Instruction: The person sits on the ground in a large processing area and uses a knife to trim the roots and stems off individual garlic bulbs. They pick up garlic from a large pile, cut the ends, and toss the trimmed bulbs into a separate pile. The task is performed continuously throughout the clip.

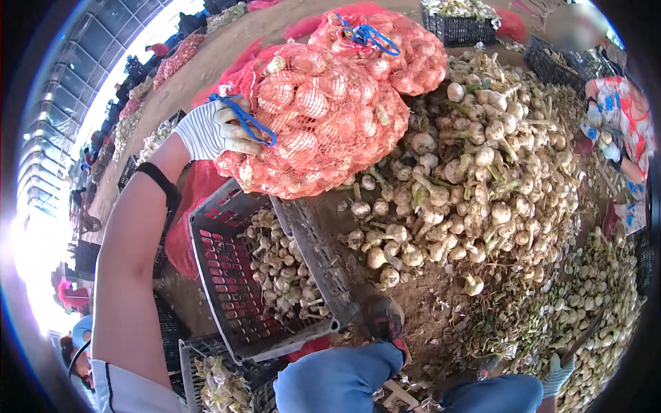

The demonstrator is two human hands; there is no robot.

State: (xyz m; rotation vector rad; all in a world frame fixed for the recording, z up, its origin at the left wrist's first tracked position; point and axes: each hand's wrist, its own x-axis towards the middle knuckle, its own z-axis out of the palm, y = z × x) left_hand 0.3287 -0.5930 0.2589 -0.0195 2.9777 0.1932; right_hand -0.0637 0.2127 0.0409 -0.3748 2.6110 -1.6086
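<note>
My left hand (224,129), in a white striped glove, is closed at the tied end of a full red mesh bag of garlic (317,117). A blue string (248,120) loops over its fingers. The bag hangs over the far end of a black plastic crate (203,237) with some garlic bulbs (282,268) in it. Low on the right, beside my knee, my right hand (556,377) is gloved too. It is closed around what looks like a knife (585,337), a long, dark, narrow blade; its handle is mostly hidden.
A large heap of stemmed garlic (482,165) spreads right of the crate. Behind stands another tied mesh bag (406,51). Trimmings (496,327) and cut bulbs (599,296) cover the ground at right. A co-worker's sleeve (623,113) shows at far right. A second crate (189,372) holds leaves.
</note>
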